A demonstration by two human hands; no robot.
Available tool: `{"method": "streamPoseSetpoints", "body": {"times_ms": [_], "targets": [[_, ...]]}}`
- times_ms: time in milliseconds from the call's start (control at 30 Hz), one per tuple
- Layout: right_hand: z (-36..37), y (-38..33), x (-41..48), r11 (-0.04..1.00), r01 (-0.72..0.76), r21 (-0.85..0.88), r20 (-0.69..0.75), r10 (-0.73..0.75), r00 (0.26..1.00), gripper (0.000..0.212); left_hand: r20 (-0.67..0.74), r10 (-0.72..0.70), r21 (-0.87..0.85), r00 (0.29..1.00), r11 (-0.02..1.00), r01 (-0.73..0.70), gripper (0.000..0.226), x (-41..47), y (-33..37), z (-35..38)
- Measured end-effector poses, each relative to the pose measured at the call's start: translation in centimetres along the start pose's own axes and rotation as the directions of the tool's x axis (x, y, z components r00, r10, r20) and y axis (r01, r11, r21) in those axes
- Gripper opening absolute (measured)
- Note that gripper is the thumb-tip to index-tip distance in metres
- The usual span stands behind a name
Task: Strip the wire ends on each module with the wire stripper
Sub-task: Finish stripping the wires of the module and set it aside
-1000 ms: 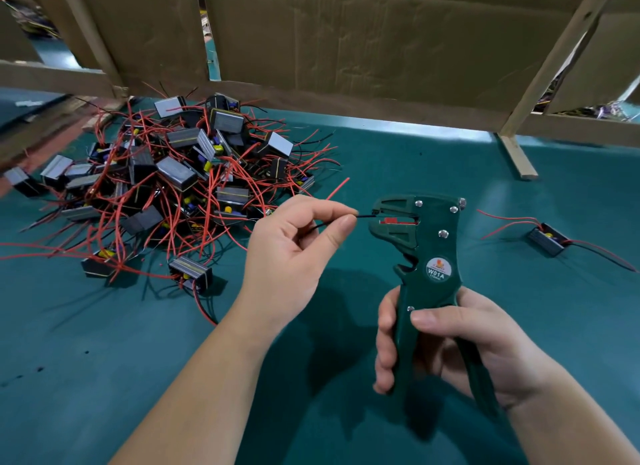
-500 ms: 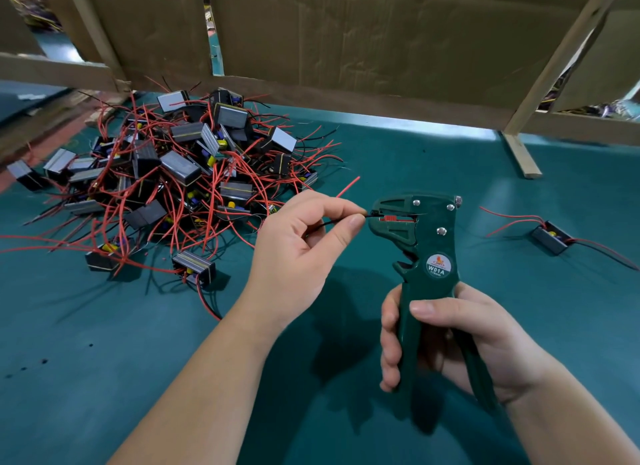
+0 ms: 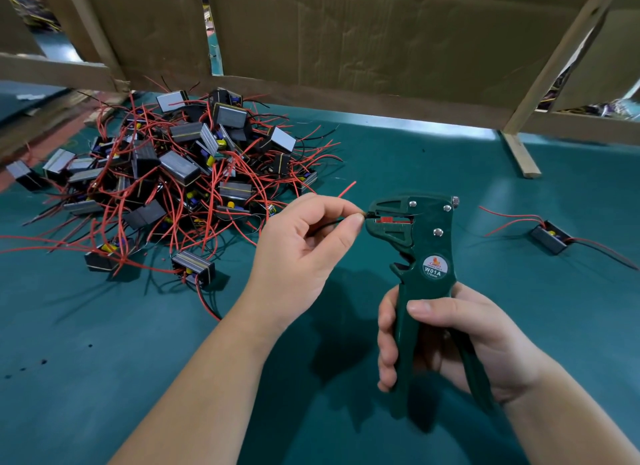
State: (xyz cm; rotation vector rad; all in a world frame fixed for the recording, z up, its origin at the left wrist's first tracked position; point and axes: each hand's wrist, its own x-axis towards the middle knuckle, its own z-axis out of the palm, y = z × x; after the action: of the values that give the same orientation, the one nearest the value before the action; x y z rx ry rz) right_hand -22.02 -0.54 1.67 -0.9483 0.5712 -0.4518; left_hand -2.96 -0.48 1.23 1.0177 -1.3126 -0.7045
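Observation:
My left hand (image 3: 304,246) pinches a thin black wire (image 3: 329,224) between thumb and forefinger, its end lying in the jaws of the green wire stripper (image 3: 420,243). My right hand (image 3: 446,340) grips the stripper's two handles and holds it upright above the table. A red wire tip (image 3: 347,189) sticks up just behind my left fingers. The module that the black wire belongs to is hidden by my left hand.
A big pile of black modules with red and black wires (image 3: 166,174) lies at the left on the green table (image 3: 104,360). One single module (image 3: 550,238) lies at the right. Cardboard panels on wooden frames (image 3: 346,49) wall off the back.
My left hand has pushed the black wire further right, so my fingertips now sit right at the stripper's jaws. The right hand keeps its grip on the handles.

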Motion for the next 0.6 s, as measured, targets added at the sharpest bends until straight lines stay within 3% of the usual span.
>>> {"method": "streamPoseSetpoints", "body": {"times_ms": [233,600], "targets": [[0.05,-0.1,0.23,1.0,0.008,0.019,0.012,-0.008,1.0,0.047,-0.033,-0.039,-0.031,0.999,0.999,0.038,0.008,0.15,-0.14,0.05],[0.16,0.11,0.14,1.0,0.009,-0.009,-0.019,-0.009,1.0,0.037,-0.016,-0.036,-0.013,0.999,0.999,0.036,0.008,0.12,-0.18,0.13]]}}
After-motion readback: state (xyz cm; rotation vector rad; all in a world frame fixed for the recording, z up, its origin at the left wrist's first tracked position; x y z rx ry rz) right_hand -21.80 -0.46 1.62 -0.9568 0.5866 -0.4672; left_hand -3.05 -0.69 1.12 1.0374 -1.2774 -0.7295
